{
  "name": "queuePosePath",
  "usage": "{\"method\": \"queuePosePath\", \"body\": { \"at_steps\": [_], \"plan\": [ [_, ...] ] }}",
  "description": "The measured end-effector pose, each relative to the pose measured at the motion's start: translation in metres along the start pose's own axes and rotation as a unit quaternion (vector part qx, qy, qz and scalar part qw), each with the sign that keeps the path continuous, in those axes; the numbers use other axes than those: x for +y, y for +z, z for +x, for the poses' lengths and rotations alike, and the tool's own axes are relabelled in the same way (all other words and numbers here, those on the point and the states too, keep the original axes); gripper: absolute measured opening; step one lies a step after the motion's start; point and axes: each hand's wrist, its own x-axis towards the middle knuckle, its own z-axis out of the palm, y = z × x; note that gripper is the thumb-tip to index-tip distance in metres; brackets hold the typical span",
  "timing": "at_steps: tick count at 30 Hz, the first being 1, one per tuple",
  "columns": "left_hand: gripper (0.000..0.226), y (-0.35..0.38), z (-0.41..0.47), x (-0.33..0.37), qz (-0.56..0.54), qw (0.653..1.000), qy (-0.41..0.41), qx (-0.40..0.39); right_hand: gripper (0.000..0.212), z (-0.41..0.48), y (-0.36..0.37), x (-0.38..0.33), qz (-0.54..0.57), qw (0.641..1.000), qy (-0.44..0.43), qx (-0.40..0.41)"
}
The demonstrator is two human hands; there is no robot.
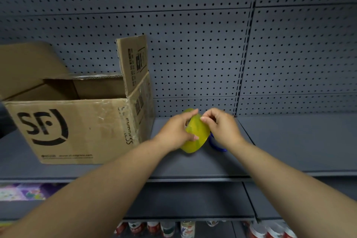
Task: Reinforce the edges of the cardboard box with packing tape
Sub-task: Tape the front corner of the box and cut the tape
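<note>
An open brown cardboard box (77, 127) printed with a black logo stands on the left of a grey shelf (289, 141), its flaps raised and old clear tape on its right corner. To its right, a yellow-green roll of packing tape (197, 135) is held above the shelf. My left hand (178, 131) grips the roll from the left, fingers wrapped around it. My right hand (220, 123) pinches at the roll's upper edge with thumb and forefinger.
A blue-rimmed object (216, 144) sits on the shelf just behind the roll, mostly hidden by my right hand. A grey pegboard wall (193, 44) backs the shelf. Lower shelves hold bottles and cans (185, 229) and colourful packages (21, 191).
</note>
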Motion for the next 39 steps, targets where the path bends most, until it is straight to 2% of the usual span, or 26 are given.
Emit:
{"method": "queuePosePath", "body": {
  "at_steps": [4, 7, 12, 16, 18, 25, 29, 34, 39],
  "plan": [
    [0.086, 0.001, 0.002, -0.004, 0.041, 0.999, -0.009, 0.023, 0.010, 0.000, 0.003, 0.000, 0.072, 0.997, 0.029, 0.000],
    [0.087, -0.002, 0.004, -0.008, 0.046, 0.997, -0.020, 0.059, 0.018, -0.002, 0.007, -0.004, 0.150, 0.987, 0.056, -0.010],
    [0.084, -0.007, 0.007, -0.011, 0.035, 0.991, -0.029, 0.126, 0.024, -0.006, 0.013, -0.006, 0.363, 0.915, 0.175, -0.009],
    [0.082, -0.006, 0.009, -0.011, 0.015, 0.989, -0.039, 0.142, 0.018, -0.006, 0.020, -0.004, 0.436, 0.857, 0.274, -0.020],
    [0.080, -0.005, 0.010, -0.009, 0.023, 0.990, -0.031, 0.135, 0.018, -0.007, 0.024, -0.001, 0.438, 0.848, 0.298, -0.022],
    [0.078, 0.000, 0.008, -0.007, 0.058, 0.991, -0.014, 0.116, 0.029, -0.005, 0.026, 0.010, 0.328, 0.885, 0.329, -0.038],
    [0.077, -0.009, 0.013, -0.008, 0.146, 0.985, -0.003, 0.090, 0.040, -0.012, 0.013, 0.027, 0.254, 0.891, 0.376, -0.019],
    [0.074, -0.002, 0.012, -0.015, 0.293, 0.956, -0.005, -0.016, 0.026, -0.022, 0.003, 0.033, 0.214, 0.920, 0.329, -0.007],
    [0.047, 0.012, 0.013, -0.027, 0.348, 0.935, -0.006, -0.069, 0.023, -0.019, 0.001, 0.025, 0.192, 0.938, 0.289, 0.002]
  ]
}}
